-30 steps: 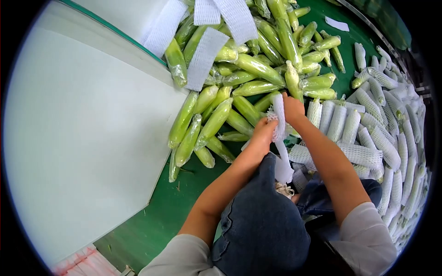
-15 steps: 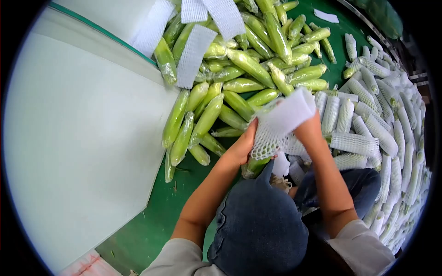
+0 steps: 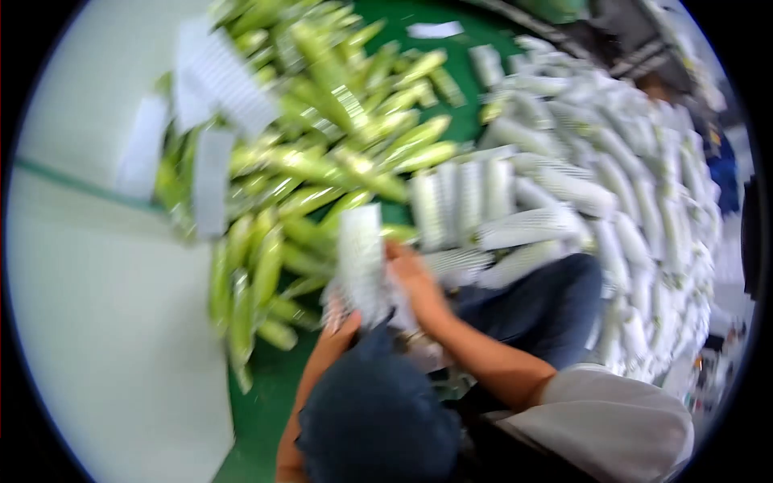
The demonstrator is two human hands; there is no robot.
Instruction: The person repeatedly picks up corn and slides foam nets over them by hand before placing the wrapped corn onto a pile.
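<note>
Head view: your head has swung to the right since half a second ago, so the frame is smeared and the piles have slid toward 9 and 10 o'clock. Half a second ago the foam net sleeve (image 3: pixel 360 262) was stretched wide between both hands with a green corn cob under it; now it stands as a narrow upright strip, so I judge the cob is sheathed and the sleeving step is closing. The cob itself I cannot make out through the blur.

The sleeve sits just left of centre, white, ribbed, open mesh, its lower end bunched. Your left hand (image 3: pixel 342 326) grips that lower end at 6 o'clock of the sleeve. Your right hand (image 3: pixel 411 278) presses against its right edge at 3 o'clock, fingers curled; the hands are close together, both on the sleeve.

Unsleeved corn cobs (image 3: pixel 322 161) lie at 11 o'clock on the green worktop (image 3: pixel 266 394). Finished sleeved cobs (image 3: pixel 580 161) fan out from 1 to 4 o'clock.
</note>
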